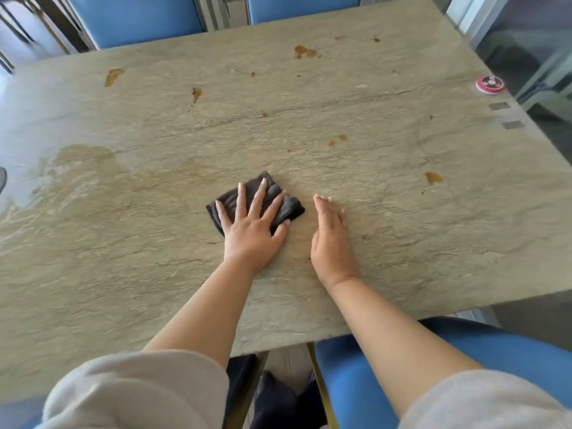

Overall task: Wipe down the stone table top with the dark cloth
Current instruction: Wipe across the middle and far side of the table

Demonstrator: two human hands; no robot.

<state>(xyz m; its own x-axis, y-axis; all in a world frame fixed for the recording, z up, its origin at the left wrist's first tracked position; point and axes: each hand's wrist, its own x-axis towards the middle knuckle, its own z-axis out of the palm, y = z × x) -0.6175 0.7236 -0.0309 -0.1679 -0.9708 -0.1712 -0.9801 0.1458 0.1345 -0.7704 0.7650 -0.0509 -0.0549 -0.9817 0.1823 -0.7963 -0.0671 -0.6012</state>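
The stone table top point(356, 125) fills most of the view, beige-green with dark veins. A folded dark cloth point(286, 209) lies on it near the middle. My left hand point(252, 224) lies flat on the cloth with fingers spread and straight, pressing it down. My right hand point(332, 239) rests just right of the cloth, fingers straight and together, on the bare stone and apart from the cloth. Brown spill stains dot the top: one at the far left point(114, 76), one at the far middle point(305, 51), one at the right point(434, 178). A wet smear point(83, 156) spreads at the left.
A small red and white round call button point(490, 84) sits at the table's right edge, with two grey squares point(506, 115) near it. Blue chairs stand at the far side point(136, 17) and at the near right point(483, 351). My shoes show under the near edge.
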